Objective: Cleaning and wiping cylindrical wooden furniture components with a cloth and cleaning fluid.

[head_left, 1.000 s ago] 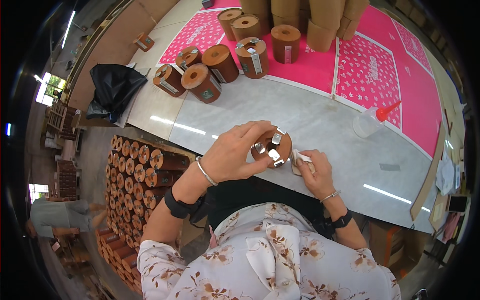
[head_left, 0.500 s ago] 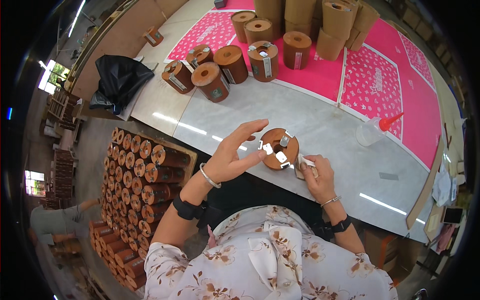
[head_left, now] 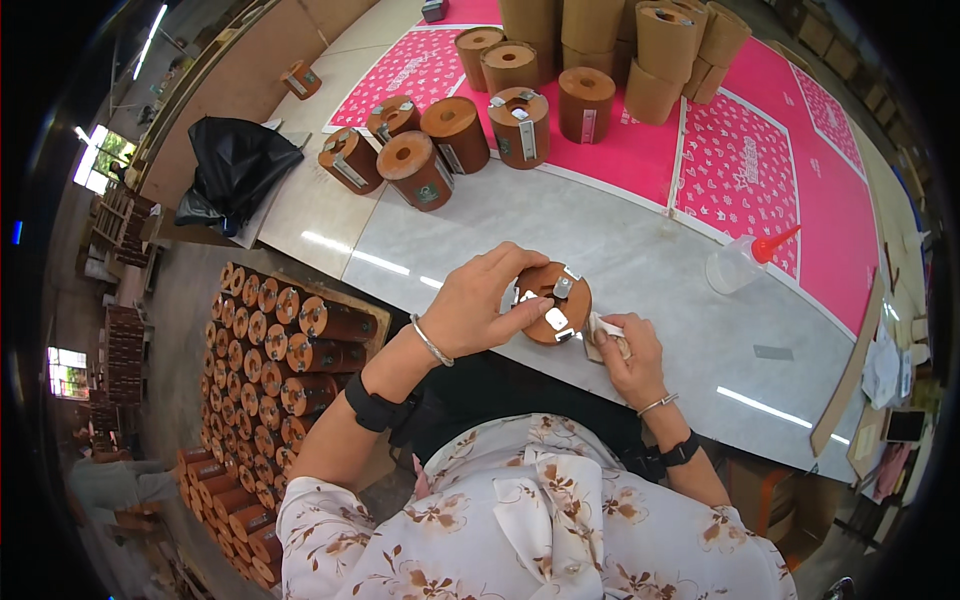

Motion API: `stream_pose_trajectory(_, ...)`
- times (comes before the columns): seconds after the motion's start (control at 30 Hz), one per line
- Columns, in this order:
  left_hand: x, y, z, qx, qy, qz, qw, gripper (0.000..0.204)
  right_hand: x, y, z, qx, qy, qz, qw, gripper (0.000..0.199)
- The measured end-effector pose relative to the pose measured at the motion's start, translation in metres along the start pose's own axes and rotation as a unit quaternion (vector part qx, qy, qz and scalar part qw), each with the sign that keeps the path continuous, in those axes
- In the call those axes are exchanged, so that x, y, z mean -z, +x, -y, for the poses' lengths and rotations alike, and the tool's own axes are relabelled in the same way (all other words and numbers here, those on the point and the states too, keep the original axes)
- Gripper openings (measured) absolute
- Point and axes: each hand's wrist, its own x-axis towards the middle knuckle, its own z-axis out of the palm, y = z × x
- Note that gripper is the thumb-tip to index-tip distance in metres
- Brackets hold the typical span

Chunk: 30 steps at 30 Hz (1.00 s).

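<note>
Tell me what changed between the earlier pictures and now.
The left hand, off the cylinder half a second ago, has moved right, back to its left side, thumb over the top. The right hand still holds the cloth beside it.

We are in a workshop: dozens of matching, reddish-brown, hollow-centred cylinders (head_left: 325, 352) lie stacked in rows to our left, beside a long, smooth grey worktable (head_left: 625, 225).

On the grey surface (head_left: 640, 240), the left grip (head_left: 487, 300) curls over a brown, metal-clipped cylinder (head_left: 575, 308); the right grip (head_left: 638, 360) holds white cloth (head_left: 600, 325).
</note>
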Motion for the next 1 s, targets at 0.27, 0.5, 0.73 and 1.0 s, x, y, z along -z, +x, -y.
stream_pose_trajectory(0.27,-0.028,-0.005,-0.001,0.022,0.020,-0.109,0.994,0.029,0.000,-0.002,-0.002,0.007,0.001,-0.001,1.000,0.014)
stream_pose_trajectory(0.5,-0.030,-0.030,0.015,0.087,-0.130,-0.073,0.985,0.068,0.003,-0.001,-0.003,0.003,-0.001,0.000,1.000,0.014)
stream_pose_trajectory(0.73,-0.066,-0.061,0.039,0.075,-0.037,-0.041,0.996,0.099,-0.013,-0.005,-0.020,0.042,-0.010,0.006,0.999,0.019)
stream_pose_trajectory(1.0,-0.111,-0.048,0.041,0.115,-0.116,-0.177,0.970,0.088,0.005,-0.011,-0.051,-0.038,0.079,0.065,0.994,0.024)
